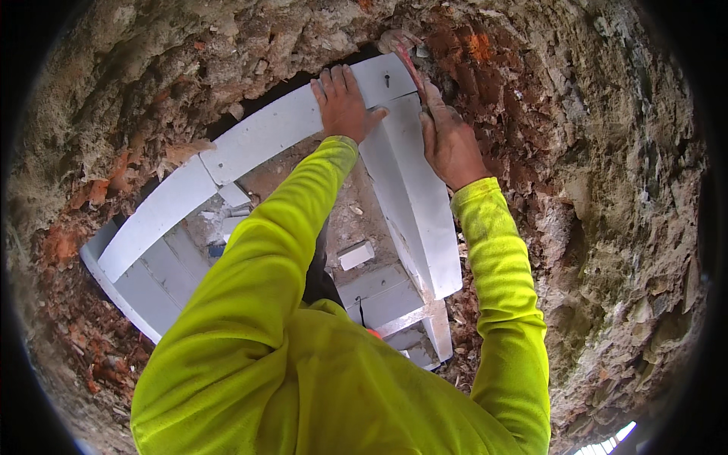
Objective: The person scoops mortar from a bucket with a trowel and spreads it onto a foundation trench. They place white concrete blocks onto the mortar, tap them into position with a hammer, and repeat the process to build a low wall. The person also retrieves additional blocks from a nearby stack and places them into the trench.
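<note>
The left hand (343, 110) lies flat on a curved white board (262, 135), thumb spread from the fingers. The right hand (451, 144) is curled around a red-handled tool (410, 70) beside the board's right end; the tool's far end is blurred. A small dark nail (387, 80) stands in the board, between both hands. Rough rock (607, 174) surrounds it.

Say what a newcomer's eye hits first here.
The bright yellow-green sleeves, reaching up from the lower edge. Next, the pale curved band above: the left hand rests on it, and the right hand holds a slim red tool at its right end. A rough, rocky surface surrounds it.
</note>
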{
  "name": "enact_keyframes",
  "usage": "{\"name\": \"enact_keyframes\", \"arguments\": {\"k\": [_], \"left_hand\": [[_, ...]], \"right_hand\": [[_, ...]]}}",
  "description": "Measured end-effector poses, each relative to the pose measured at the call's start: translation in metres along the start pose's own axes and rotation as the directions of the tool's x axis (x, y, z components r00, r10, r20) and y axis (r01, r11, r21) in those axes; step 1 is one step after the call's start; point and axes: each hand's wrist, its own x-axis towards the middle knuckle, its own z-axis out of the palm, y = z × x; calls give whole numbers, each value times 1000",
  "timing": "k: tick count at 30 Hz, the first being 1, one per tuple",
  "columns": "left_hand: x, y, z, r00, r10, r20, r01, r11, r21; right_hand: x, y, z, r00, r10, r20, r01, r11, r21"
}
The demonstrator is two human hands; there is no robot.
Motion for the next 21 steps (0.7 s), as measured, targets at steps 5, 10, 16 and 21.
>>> {"name": "enact_keyframes", "arguments": {"k": [5, 10, 16, 21], "left_hand": [[-5, 3, -5, 999, -6, 45, 5, 1000, 2], [-1, 2, -7, 998, -5, 60, 4, 1000, 9], [-2, 2, -3, 1000, 1, 29, -1, 1000, 7], [-4, 1, 1, 1000, -1, 30, 1, 1000, 4]], "right_hand": [[1, 5, 2, 991, 50, 126, -47, 999, -23], [-1, 8, 3, 950, 142, 278, -118, 988, -104], [-5, 3, 6, 998, 42, 40, -44, 998, 43], [-8, 8, 10, 995, 65, 75, -72, 994, 84]]}}
